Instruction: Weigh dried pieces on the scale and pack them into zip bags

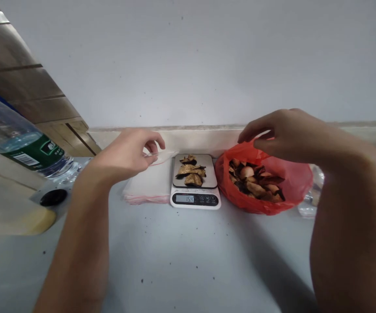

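Note:
In the middle of the head view a white digital scale [179, 204] carries several dried brown slices [190, 169] with dark edges; its display appears to read 154. My left hand [132, 152] is left of the scale, with a clear zip-lock bag [166, 156] pinched at its edge between thumb and fingers. That bag is lifted a little off a stack of zip-lock bags [149, 184]. My right hand [282, 130] hovers at the far rim of a red plastic bag [266, 208], thumb and fingers apart. More dried slices [256, 188] fill the red bag.
At the left stand a water bottle [34, 148] with a green label and a translucent container [8, 213], near a black round object [54, 197]. Clear plastic packets [308, 208] lie right of the red bag. A white wall [191, 65] closes off the back of the table [188, 261].

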The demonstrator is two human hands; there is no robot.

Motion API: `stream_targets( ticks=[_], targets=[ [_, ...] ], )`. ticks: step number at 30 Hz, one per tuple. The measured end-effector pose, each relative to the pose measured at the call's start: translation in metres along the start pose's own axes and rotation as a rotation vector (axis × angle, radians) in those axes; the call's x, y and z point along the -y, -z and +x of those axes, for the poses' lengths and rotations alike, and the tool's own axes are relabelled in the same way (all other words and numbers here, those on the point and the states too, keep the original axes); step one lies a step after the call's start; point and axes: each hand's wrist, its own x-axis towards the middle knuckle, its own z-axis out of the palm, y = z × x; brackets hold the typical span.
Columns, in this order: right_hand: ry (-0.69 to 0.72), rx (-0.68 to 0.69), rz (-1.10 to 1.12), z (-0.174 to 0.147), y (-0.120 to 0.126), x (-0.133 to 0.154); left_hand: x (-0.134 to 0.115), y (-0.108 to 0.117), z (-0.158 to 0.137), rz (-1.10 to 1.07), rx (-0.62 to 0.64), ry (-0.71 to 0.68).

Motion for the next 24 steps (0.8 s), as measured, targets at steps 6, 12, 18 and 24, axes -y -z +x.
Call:
stream_targets(
  ticks=[6, 12, 18, 24],
  targets=[
    [0.250, 0.135, 0.078, 0.007, -0.026, 0.031, -0.005, 0.001, -0.001, -0.009, -0.038, 0.007],
    [0.299, 0.300, -0.071, 0.012, -0.059, 0.056, -0.004, 0.002, -0.001, 0.002, -0.025, 0.050],
    [0.327, 0.326, -0.107, 0.015, -0.070, 0.062, 0.000, 0.000, 0.001, 0.006, -0.040, 0.001],
    [0.348, 0.293, -0.079, 0.017, -0.072, 0.060, -0.003, 0.000, 0.000, 0.020, -0.043, 0.019]
  ],
)
